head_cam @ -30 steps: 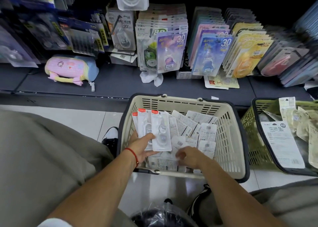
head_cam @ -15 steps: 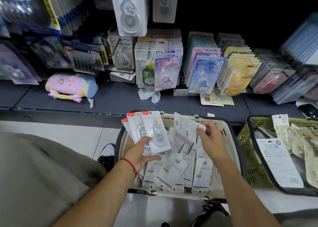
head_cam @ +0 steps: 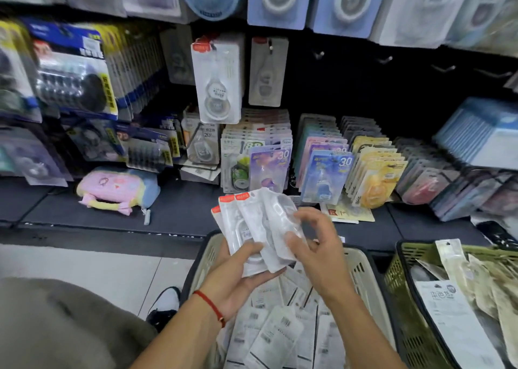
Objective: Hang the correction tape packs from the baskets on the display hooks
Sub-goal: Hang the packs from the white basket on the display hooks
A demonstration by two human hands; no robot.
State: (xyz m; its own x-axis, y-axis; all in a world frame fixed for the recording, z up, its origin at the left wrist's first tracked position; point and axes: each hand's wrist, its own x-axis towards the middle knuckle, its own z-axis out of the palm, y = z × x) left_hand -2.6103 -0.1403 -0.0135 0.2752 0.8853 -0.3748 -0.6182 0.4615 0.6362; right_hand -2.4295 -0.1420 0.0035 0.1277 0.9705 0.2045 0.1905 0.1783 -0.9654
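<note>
My left hand (head_cam: 238, 276) holds a fan of several white correction tape packs (head_cam: 252, 228) with red top tabs, raised above the beige basket (head_cam: 361, 268). My right hand (head_cam: 311, 245) pinches the rightmost pack of the fan at its right edge. Many more packs (head_cam: 269, 332) lie face down in the basket below. On the dark back wall, matching white packs (head_cam: 217, 80) hang from a hook, with another pack (head_cam: 267, 71) beside them. Bare hooks (head_cam: 319, 55) stick out to the right.
A green basket (head_cam: 400, 284) with other packs stands at the right. Coloured tape packs (head_cam: 325, 172) stand in rows on the dark shelf (head_cam: 179, 211), with a pink pouch (head_cam: 117, 186) at the left. My knee (head_cam: 56, 324) fills the lower left.
Both hands rose out of the basket. My right hand brought a pack up and laid it onto the fan in my left hand. The view tilted up toward the hooks.
</note>
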